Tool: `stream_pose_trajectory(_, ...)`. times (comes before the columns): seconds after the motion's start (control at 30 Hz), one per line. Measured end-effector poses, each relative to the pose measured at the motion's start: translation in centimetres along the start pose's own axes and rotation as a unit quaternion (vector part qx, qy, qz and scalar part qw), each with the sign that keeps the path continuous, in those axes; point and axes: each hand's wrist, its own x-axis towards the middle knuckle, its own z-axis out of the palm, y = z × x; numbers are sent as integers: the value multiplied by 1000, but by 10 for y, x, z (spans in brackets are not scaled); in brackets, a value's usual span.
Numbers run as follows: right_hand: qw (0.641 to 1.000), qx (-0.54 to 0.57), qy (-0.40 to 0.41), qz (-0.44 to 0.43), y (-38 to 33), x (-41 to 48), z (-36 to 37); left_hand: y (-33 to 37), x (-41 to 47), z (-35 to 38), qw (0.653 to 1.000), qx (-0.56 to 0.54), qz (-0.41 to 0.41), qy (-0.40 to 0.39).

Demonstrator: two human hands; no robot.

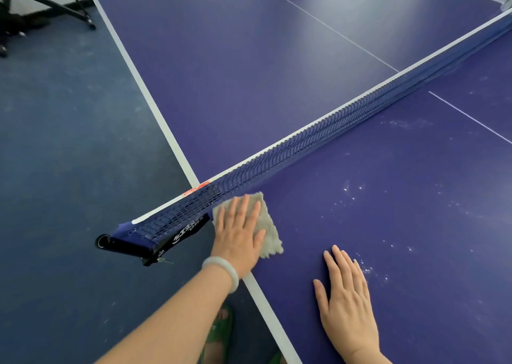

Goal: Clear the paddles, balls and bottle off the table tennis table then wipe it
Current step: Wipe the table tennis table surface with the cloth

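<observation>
Table top [249,72]: smooth hard board with a blue-purple coating of soft, low sheen and a white painted edge stripe, the near half flecked with pale dusty specks. Net [304,139]: dark woven cord mesh under a white fabric top tape, fixed by a black post clamp [127,244] of glossy hard finish with a small bare-metal screw [165,261]; cloth [270,233]: beige, thick, nubby pile, matt. Bangle [221,266]: pale, polished, stone-like, slightly translucent; floor [69,155]: dark blue sheet, matt, faintly scuffed.

Scuffed blue floor [69,141], black wheeled frame [58,9]
</observation>
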Motion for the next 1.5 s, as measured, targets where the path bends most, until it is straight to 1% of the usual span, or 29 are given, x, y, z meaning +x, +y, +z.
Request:
stream_pose_trajectory(0.07,1000,-3,-4,2,0,1,1,-4,27,-7,1000,-10,-19,-1)
stream_pose_trajectory(0.13,1000,-12,-10,12,0,2,3,9,46,-11,1000,-25,-5,-1)
stream_pose_trajectory(0.17,1000,-16,-14,17,0,1,3,21,52,-11,1000,-21,18,1)
stream_pose_trajectory(0.27,999,-25,-20,19,-1,1,0,59,47,-6,989,32,144,-8)
stream_pose_trajectory(0.3,999,-25,-20,18,0,1,0,63,41,-4,984,44,173,-12)
stream_pose_trajectory(0.33,999,-21,-21,17,0,0,-1,61,33,-3,980,52,191,-12)
stream_pose_trajectory(0.4,999,-18,-24,18,1,0,-1,41,14,1,978,56,201,-10)
stream_pose_trajectory(0.47,999,-23,-23,15,1,-1,0,12,-10,6,981,52,186,-2)
stream_pose_trajectory(0.57,999,-30,-22,14,0,-2,-1,-13,-41,8,994,20,112,10)
stream_pose_trajectory(0.63,999,-32,-22,16,-1,-1,-1,-5,-38,9,999,-1,40,12)
stream_pose_trajectory(0.7,999,-36,-24,15,-1,-1,-1,18,-18,5,999,-20,-44,18)
stream_pose_trajectory(0.73,999,-38,-23,15,-1,-1,-1,32,-6,3,997,-28,-66,19)
stream_pose_trajectory(0.77,999,-38,-21,15,-1,-1,-1,45,4,2,997,-30,-64,18)
stream_pose_trajectory(0.8,999,-35,-19,15,-1,0,0,55,11,2,999,-26,-39,15)
stream_pose_trajectory(0.9,999,-27,-13,12,0,-1,-1,67,3,2,997,6,80,3)
stream_pose_trajectory(1.0,1000,-20,-12,10,1,-1,1,45,-33,8,982,34,187,8)
stream_pose_trajectory(1.07,1000,-20,-12,9,1,-1,1,20,-54,12,975,54,216,0)
stream_pose_trajectory(1.1,1000,-22,-11,10,1,-1,1,8,-56,13,975,61,214,-1)
stream_pose_trajectory(1.17,1000,-19,-9,12,0,-1,1,-7,-41,10,982,61,181,-2)
stream_pose_trajectory(1.2,1000,-17,-9,12,0,0,0,-10,-27,7,987,54,151,-3)
stream_pose_trajectory(1.27,1000,-16,-12,14,0,-1,1,-4,3,1,998,31,58,-1)
stream_pose_trajectory(1.33,1000,-15,-15,15,1,-2,2,13,21,0,1000,-1,-31,4)
stream_pose_trajectory(1.37,1000,-14,-16,15,1,-2,2,25,23,0,998,-16,-55,10)
stream_pose_trajectory(1.4,1000,-13,-16,14,1,-2,2,38,19,2,998,-22,-61,16)
stream_pose_trajectory(1.43,1000,-11,-14,14,2,-2,2,51,11,5,998,-21,-46,21)
stream_pose_trajectory(1.5,1000,-5,-12,10,3,-2,1,68,-18,10,999,-13,28,24)
